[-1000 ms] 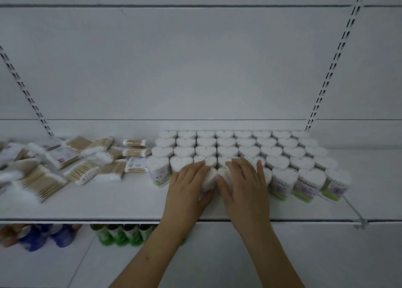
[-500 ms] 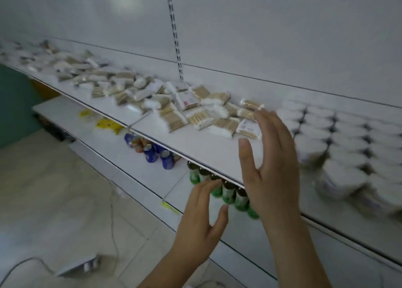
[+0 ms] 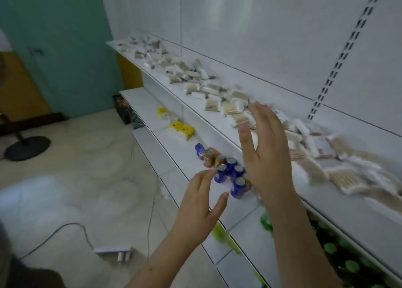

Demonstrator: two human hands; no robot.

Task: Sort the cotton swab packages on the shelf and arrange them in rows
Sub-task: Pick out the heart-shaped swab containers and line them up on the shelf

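A pale tiled floor (image 3: 71,179) fills the lower left of the frame, broad and mostly bare, bounded at upper left by a teal wall (image 3: 65,37). The white back panel (image 3: 250,26) takes the upper right, with a slotted upright (image 3: 339,57) running down it.

The top shelf (image 3: 217,122) runs diagonally from upper centre to the lower right edge; a strip of bare white runs along its front edge. The swab packs (image 3: 226,105) lie strewn along its length toward the back, in a loose jumble, not in rows; those at far right are blurred. Below and in front, the lower shelf (image 3: 174,152) runs the same diagonal and shows bare stretches between its goods.

The right hand (image 3: 265,155) is raised at centre frame, fingers straight and together, thumb apart, grasping nothing; its fingertips overlap the front of the top shelf in the picture, though contact cannot be told. The left hand (image 3: 200,207) sits lower and left of it, fingers loosely spread, empty, in front of the lower shelf.

On the lower shelf stand blue and orange cans (image 3: 226,168) just above the left hand, yellow packs (image 3: 182,128) further up-left, and green bottles (image 3: 339,248) at lower right. A round black stand base (image 3: 27,147) sits at the left edge, a grey cable (image 3: 65,229) crosses the floor to a white power strip (image 3: 113,250) at bottom centre.
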